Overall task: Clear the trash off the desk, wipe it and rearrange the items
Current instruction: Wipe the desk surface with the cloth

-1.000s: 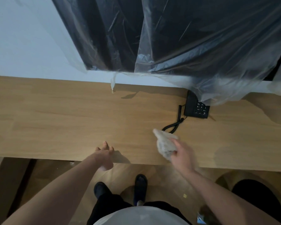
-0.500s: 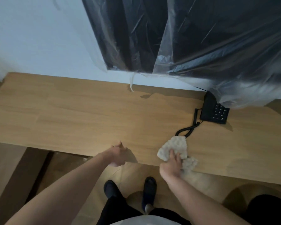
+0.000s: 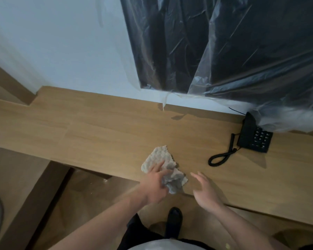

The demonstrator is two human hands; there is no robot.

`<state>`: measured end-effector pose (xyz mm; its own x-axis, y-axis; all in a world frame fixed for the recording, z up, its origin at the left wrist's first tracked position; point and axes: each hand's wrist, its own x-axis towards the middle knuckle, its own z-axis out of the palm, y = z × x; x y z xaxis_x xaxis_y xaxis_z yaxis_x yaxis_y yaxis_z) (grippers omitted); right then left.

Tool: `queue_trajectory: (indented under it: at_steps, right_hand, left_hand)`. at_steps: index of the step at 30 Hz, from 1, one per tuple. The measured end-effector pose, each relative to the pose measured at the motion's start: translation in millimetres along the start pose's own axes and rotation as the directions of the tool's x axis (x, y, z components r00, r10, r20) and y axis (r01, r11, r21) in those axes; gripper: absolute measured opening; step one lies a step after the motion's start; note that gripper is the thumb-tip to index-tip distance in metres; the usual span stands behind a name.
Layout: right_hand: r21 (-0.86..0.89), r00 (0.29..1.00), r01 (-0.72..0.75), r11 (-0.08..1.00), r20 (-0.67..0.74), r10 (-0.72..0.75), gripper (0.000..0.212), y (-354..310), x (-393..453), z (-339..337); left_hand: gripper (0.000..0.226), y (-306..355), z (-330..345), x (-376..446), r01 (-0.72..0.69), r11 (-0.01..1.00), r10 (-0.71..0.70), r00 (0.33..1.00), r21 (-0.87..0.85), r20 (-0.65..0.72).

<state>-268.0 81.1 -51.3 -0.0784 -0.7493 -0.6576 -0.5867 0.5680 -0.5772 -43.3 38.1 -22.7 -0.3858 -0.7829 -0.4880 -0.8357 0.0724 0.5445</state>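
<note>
A crumpled whitish cloth (image 3: 158, 156) lies on the wooden desk (image 3: 98, 134) close to its front edge. My left hand (image 3: 155, 186) lies on the cloth's near part, with bunched fabric caught between thumb and fingers. My right hand (image 3: 205, 192) hovers just right of the cloth with its fingers spread and holds nothing. No trash shows on the desk.
A black desk phone (image 3: 253, 138) with a coiled cord (image 3: 222, 156) stands at the back right, partly under a hanging plastic sheet (image 3: 224, 51) that covers something dark on the wall. The desk steps back at its left end. My shoes (image 3: 173, 222) show on the floor below the edge.
The cloth has passed from my right hand to my left. The right hand has let go and drawn away to the right. The view has shifted left along the desk.
</note>
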Motion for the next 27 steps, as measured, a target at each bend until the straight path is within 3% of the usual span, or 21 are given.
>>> queue_trajectory:
  at_steps: [4,9,17,27]
  right_hand:
    - [-0.15,0.997,-0.081,0.985,0.004,0.083,0.074,17.6,-9.9,-11.5]
    - [-0.217,0.999,-0.036,0.975,0.027,0.043,0.081,9.3,-9.5,-3.7]
    - [-0.367,0.997,0.038,0.929,0.079,-0.009,0.081,-36.3,12.6,35.4]
    - [-0.422,0.994,0.033,0.906,0.111,0.016,0.084,-137.7,49.0,110.8]
  left_hand:
    - [0.077,4.0,31.4,36.0,0.125,0.958,-0.191,0.95,0.259,0.246]
    - [0.081,-29.9,25.0,48.3,0.106,0.88,-0.267,0.917,0.464,0.297]
    - [0.073,-134.1,-29.7,30.6,0.234,0.861,-0.343,0.922,0.452,0.176]
    - [0.074,-323.2,-158.7,-3.1,0.467,0.815,-0.528,0.843,0.344,0.106]
